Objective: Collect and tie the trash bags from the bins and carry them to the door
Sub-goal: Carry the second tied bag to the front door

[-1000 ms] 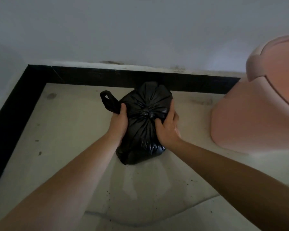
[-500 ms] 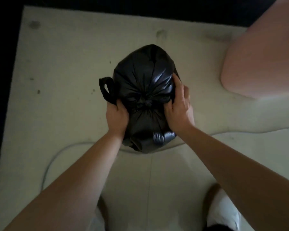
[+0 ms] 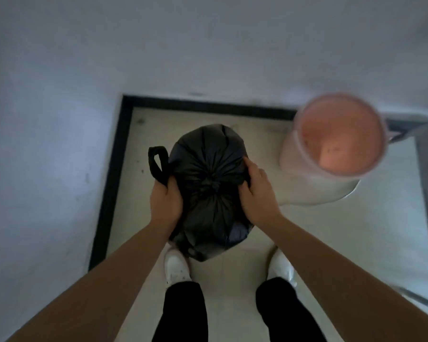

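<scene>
1. As far as the head view lets me judge, the black trash bag (image 3: 208,169) is held off the floor (image 3: 319,230) between both hands. It hangs ahead of the white shoes (image 3: 177,267), toward the floor's far left corner, where black skirting (image 3: 114,156) runs.
2. My left hand (image 3: 164,204) has its fingers curled into the bag's left flank, just below the loose handle loop (image 3: 157,164). My right hand (image 3: 257,196) clamps the right flank, with its fingers dug into the folds. Both grip plastic, not the knot (image 3: 214,186).
3. That knot faces up at me with the neck gathered tight, so I take the tying as done for this bag.
4. A pink bin (image 3: 339,137) stands on the floor to the right, apart from the bag. It is blurred, and its inside looks bare.
5. I judge the bag to be thin, soft and slick film, bulged round by its contents and probably not heavy. Squeezed at the flanks it could slide or tear, so for the carry to the door I'd take hold of the loop or the gathered neck under the knot.
</scene>
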A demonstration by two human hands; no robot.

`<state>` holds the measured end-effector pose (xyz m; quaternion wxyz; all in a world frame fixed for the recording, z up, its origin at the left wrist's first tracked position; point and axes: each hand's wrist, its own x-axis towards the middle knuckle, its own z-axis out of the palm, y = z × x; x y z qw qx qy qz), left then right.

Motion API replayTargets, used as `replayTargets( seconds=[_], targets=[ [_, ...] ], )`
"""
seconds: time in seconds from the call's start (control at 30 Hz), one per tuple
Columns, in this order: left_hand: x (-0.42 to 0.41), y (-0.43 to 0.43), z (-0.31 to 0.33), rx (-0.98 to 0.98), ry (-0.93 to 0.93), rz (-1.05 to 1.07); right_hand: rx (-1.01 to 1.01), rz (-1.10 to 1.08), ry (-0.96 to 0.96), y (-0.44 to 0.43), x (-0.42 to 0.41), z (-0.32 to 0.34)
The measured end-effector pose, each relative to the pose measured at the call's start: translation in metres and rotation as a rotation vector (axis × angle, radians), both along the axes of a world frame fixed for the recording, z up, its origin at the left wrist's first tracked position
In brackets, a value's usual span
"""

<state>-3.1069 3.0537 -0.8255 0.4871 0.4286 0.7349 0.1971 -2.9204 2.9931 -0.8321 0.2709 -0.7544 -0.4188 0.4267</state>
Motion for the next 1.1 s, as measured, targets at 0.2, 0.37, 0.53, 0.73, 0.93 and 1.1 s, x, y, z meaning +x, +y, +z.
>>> replayTargets(
  seconds=[0.2,0.37,0.53,0.73,0.93,1.1],
  targets=[
    [0.006,0.066,0.305,0.117,-0.232,-0.159,0.217,0.141,-0.026,0.082,0.028,0.296],
    [-0.005,0.072,0.496,0.396,-0.172,-0.32,0.415,0.184,-0.189,0.089,0.022,0.509],
    [-0.02,0.033,0.616,0.616,-0.147,-0.325,0.642,0.275,-0.246,0.063,0.009,0.622],
    [-0.048,-0.042,0.637,0.857,0.159,-0.106,0.794,0.53,-0.237,0.037,-0.009,0.647],
    [-0.085,-0.191,0.619,0.781,0.627,0.319,0.765,0.938,-0.158,-0.018,-0.08,0.627],
    [-0.145,-0.355,0.639,0.553,0.963,0.538,0.751,1.342,-0.075,-0.111,-0.183,0.634]
  ],
)
